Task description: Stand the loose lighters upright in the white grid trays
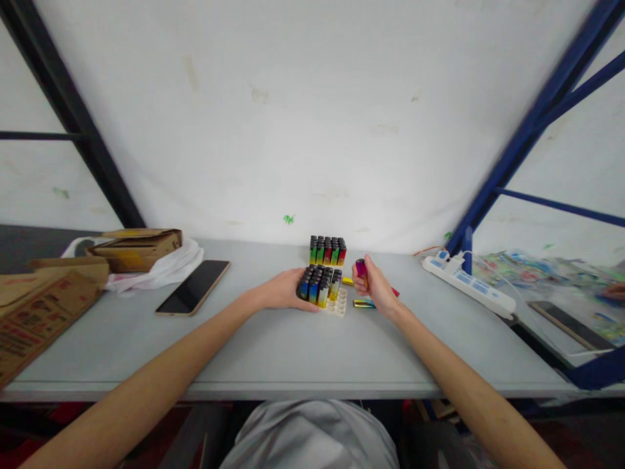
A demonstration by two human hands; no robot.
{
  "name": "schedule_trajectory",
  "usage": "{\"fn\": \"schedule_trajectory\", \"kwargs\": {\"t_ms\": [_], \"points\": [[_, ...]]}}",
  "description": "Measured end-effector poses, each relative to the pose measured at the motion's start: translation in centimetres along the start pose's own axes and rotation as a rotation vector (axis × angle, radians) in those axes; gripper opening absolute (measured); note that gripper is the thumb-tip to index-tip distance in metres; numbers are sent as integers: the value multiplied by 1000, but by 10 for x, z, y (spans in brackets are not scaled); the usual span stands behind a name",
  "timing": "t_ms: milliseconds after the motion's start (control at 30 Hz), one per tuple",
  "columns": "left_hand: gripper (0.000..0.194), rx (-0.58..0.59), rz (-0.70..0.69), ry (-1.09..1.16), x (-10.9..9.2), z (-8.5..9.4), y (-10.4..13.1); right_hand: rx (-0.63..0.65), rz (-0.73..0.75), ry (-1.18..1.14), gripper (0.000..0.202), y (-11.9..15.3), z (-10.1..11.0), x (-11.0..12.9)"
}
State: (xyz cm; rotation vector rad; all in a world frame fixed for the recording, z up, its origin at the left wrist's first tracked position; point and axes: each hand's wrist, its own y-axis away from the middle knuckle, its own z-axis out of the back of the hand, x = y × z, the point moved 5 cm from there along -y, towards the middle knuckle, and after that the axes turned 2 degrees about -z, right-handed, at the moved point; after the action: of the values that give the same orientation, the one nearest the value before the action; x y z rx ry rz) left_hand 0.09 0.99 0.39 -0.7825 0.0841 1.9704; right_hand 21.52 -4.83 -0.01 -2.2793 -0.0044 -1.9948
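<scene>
A pale tray with round holes stands mid-table, its left part filled with upright lighters in blue, yellow and white with black tops. My left hand is wrapped round the left side of this tray, thumb at the front and fingers behind. To the right, my right hand is closed on a purple and red lighter, held upright a little above the table. Beneath and beside that hand lie a few loose lighters, partly hidden by it. Behind the tray stands a second block of upright lighters.
A dark phone lies at left, beside cardboard boxes and a white plastic bag. A white power strip with plugs lies at right. Another person's hand and a second phone show beyond the blue frame.
</scene>
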Motion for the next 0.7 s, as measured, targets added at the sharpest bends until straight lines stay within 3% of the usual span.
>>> {"fn": "schedule_trajectory", "kwargs": {"t_ms": [200, 467, 700], "points": [[84, -1, 7, -3, 0, 0, 0, -111, -70, 161, 59, 2, -7, -15], [83, 6, 13, 5, 0, 0, 0, -112, -43, 227, 53, 2, -9, -15], [86, 3, 18, 1, 2, -1, 0, -94, 96, 271, 61, 2, -4, 2]]}}
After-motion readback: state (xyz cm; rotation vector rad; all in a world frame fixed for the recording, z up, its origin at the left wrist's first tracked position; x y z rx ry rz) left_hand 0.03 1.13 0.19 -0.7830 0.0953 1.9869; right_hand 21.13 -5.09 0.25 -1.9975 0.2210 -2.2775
